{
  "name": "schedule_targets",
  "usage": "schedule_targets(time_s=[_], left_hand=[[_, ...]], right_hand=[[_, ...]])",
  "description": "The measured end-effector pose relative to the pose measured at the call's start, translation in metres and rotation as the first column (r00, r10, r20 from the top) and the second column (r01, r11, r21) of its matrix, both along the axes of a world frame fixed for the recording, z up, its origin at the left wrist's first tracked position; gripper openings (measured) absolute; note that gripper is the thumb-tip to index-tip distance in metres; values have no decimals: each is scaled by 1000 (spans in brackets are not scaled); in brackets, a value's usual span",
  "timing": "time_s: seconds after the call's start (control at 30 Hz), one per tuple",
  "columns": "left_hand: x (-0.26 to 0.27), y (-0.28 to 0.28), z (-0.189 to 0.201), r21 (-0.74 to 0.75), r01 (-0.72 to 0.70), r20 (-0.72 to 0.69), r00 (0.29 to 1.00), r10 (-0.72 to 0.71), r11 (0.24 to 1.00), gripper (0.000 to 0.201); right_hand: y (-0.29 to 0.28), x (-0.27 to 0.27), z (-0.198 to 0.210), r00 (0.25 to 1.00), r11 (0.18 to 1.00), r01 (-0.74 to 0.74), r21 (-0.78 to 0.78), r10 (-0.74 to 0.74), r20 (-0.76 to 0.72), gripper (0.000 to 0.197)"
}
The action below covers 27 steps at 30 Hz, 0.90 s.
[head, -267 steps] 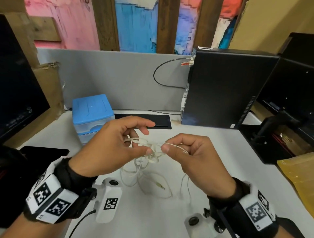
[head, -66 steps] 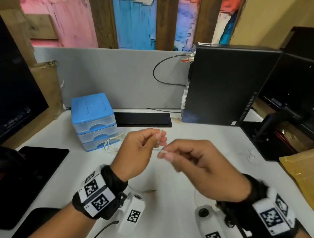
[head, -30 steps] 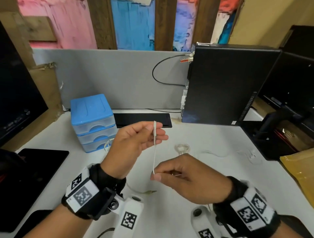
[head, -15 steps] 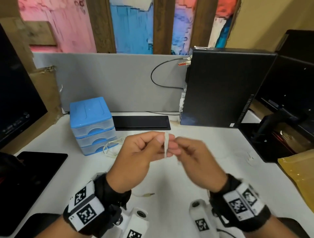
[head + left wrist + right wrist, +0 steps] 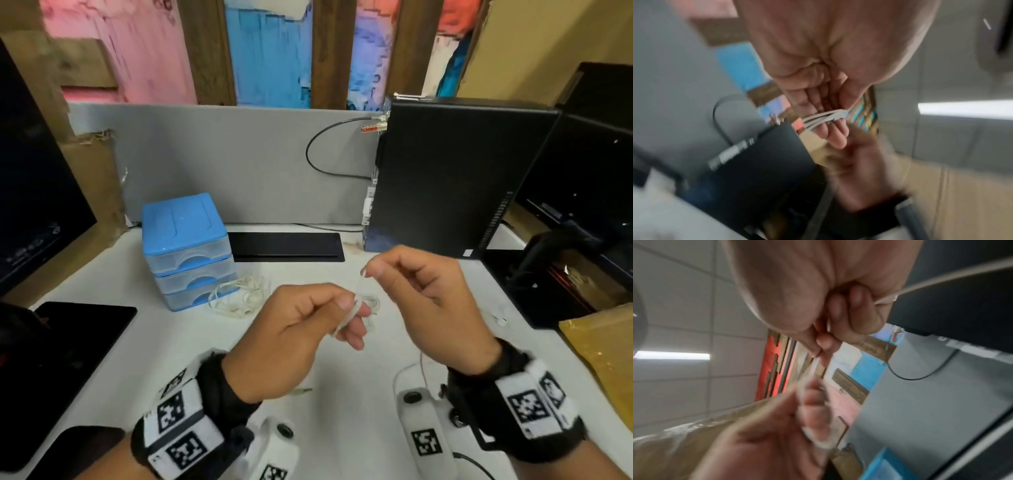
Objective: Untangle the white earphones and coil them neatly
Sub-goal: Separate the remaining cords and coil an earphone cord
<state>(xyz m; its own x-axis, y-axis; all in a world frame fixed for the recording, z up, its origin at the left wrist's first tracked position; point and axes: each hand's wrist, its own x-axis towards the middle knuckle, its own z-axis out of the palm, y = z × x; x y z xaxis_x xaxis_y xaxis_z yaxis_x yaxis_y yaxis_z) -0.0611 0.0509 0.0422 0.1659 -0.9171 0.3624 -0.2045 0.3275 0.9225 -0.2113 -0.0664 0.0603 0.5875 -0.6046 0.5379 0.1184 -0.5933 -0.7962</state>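
The white earphone cable [image 5: 354,310] is looped several times round the fingers of my left hand [image 5: 349,318], held above the middle of the white desk [image 5: 342,377]. In the left wrist view the loops [image 5: 824,118] cross two fingers. My right hand [image 5: 371,272], higher and to the right, pinches the cable between thumb and forefinger; a short blurred length runs from there down to the loops. The right wrist view shows the pinch [image 5: 818,353] and cable trailing off past the palm [image 5: 941,280]. The jack plug [image 5: 301,390] lies on the desk under my left hand.
A second tangle of pale earphones [image 5: 239,298] lies beside the blue drawer unit [image 5: 186,246]. A black computer tower [image 5: 445,178] stands at the back right, a monitor [image 5: 34,205] and a black tablet [image 5: 78,342] at the left, a yellow envelope [image 5: 603,359] at the right edge.
Half a second ago both hands met at the centre. My right hand has since lifted up and to the right with the cable, and my left hand has dropped a little with the loops on its fingers.
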Motion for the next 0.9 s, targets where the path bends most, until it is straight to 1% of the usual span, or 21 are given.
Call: schedule_targets(time_s=[0.03,0.1,0.17,0.2,0.23,0.27,0.3,0.37,0.4,0.43,0.47,0.5,0.53,0.57,0.6,0.67,0.73,0.8,0.83,0.87,0.9], left_hand=[[-3,1,4,16,45,-95,995,-43,999,29],[0,1,11,-10,12,-244,970,-14,1000,30],[11,-3,16,-56,-134,-350,931,106,989,25],[17,-5,17,-78,-217,-364,915,175,973,22],[23,-7,15,-104,-303,-338,906,253,947,20],[30,-8,12,-141,-388,-259,902,344,911,20],[36,-9,7,-194,-452,-121,892,436,871,20],[44,-8,-1,-306,-463,224,815,535,832,24],[44,-7,-4,-338,-420,358,770,528,842,27],[40,-6,-5,-342,-364,441,752,490,866,27],[34,-4,-4,-314,-304,474,771,426,900,28],[26,-2,-1,-260,-244,456,822,342,934,29],[18,1,3,-196,-181,379,893,245,964,31],[10,4,7,-144,-115,269,951,151,983,32],[4,7,12,-122,-56,156,985,75,991,32],[-2,13,25,-149,9,-47,999,-16,989,26],[1,15,35,-197,10,-236,970,-57,980,25],[9,13,39,-207,-105,-364,931,23,973,22],[14,11,37,-211,-194,-349,930,112,958,20],[20,9,32,-237,-293,-242,941,236,926,20],[27,7,27,-292,-364,-62,930,362,885,22]], right_hand=[[-3,4,-8,1000,1000,6,19,-7,7,18],[1,10,-24,995,994,-71,81,77,-69,19],[16,14,-36,940,972,-196,131,224,-257,22],[26,15,-38,894,955,-267,131,296,-336,22],[36,15,-36,852,935,-335,112,352,-388,23],[42,14,-30,824,918,-387,89,387,-413,24],[46,12,-22,819,909,-410,73,402,-409,23],[45,5,-1,864,919,-391,44,383,-326,20],[42,1,7,900,934,-358,19,350,-261,20],[37,-4,13,934,950,-311,-11,304,-190,20],[31,-7,17,959,965,-260,-27,255,-123,20],[23,-10,19,976,977,-211,-20,209,-61,21],[16,-12,19,985,985,-172,5,172,-5,21],[10,-11,17,989,989,-142,33,141,40,21],[7,-10,15,990,990,-128,52,125,60,20],[9,-3,6,991,990,-131,52,130,15,19],[23,6,-10,969,974,-202,100,214,-124,21],[42,12,-21,900,946,-304,114,324,-291,22],[51,13,-22,860,934,-351,67,350,-372,23],[59,12,-19,825,918,-396,14,362,-433,25],[63,10,-14,811,906,-423,-25,366,-456,26]])
